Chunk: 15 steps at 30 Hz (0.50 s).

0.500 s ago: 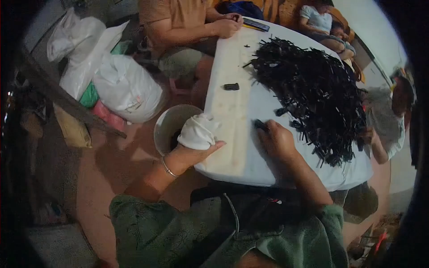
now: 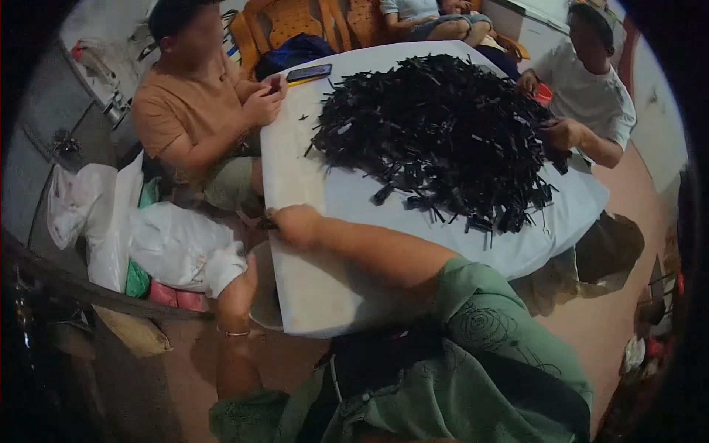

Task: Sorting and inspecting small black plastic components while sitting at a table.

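My right hand (image 2: 297,226) reaches across to the left edge of the white-covered table (image 2: 317,299), its fingers closed on a small black plastic piece (image 2: 267,223). Off that edge, my left hand (image 2: 236,297) is closed on a bunched white cloth (image 2: 224,272); a bracelet circles its wrist. A pale bucket (image 2: 266,299) shows partly beside my left hand, below the table's edge. On the table lies a large heap of black plastic pieces (image 2: 443,140), many of them thin strips, to the right of my right hand.
One person in a brown shirt (image 2: 188,111) sits at the far left, near a phone (image 2: 309,72). Another in a light shirt (image 2: 587,92) handles black pieces at the right. Full white sacks (image 2: 177,244) stand on the left floor. Wooden chairs (image 2: 288,26) line the back.
My right hand has moved left from the middle of the table to its left edge. My left hand with the white cloth has moved left. The view has shifted. The lone black piece has left its spot.
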Each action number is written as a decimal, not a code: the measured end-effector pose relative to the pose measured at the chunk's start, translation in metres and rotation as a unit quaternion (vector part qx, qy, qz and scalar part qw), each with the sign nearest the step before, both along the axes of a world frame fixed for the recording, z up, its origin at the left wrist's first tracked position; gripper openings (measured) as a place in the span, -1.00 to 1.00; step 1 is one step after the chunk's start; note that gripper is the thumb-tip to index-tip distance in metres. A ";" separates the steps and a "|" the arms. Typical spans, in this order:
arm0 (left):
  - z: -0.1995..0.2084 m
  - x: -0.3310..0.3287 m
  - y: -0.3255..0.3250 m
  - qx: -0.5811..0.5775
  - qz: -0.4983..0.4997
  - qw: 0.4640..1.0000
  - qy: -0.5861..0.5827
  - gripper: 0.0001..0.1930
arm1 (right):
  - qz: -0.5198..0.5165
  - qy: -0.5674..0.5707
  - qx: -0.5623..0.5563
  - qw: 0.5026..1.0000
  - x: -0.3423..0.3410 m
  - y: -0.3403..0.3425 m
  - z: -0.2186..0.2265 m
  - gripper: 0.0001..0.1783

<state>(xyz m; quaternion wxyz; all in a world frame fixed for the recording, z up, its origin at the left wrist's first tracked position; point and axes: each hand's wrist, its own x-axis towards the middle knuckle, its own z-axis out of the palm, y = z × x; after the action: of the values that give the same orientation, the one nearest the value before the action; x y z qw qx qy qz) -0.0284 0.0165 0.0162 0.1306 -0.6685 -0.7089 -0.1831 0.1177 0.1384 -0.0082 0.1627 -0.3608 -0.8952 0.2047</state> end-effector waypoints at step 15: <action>0.027 0.144 0.178 0.079 -0.278 0.950 -0.116 -0.56 | -0.053 0.163 -0.065 0.983 0.237 -0.116 0.030 -0.84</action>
<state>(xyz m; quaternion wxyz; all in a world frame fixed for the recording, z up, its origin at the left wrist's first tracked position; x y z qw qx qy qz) 0.1159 0.1945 0.0430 0.0437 -0.8007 -0.4882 -0.3445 0.3550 0.0228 0.0214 0.2931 -0.3793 -0.8210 0.3100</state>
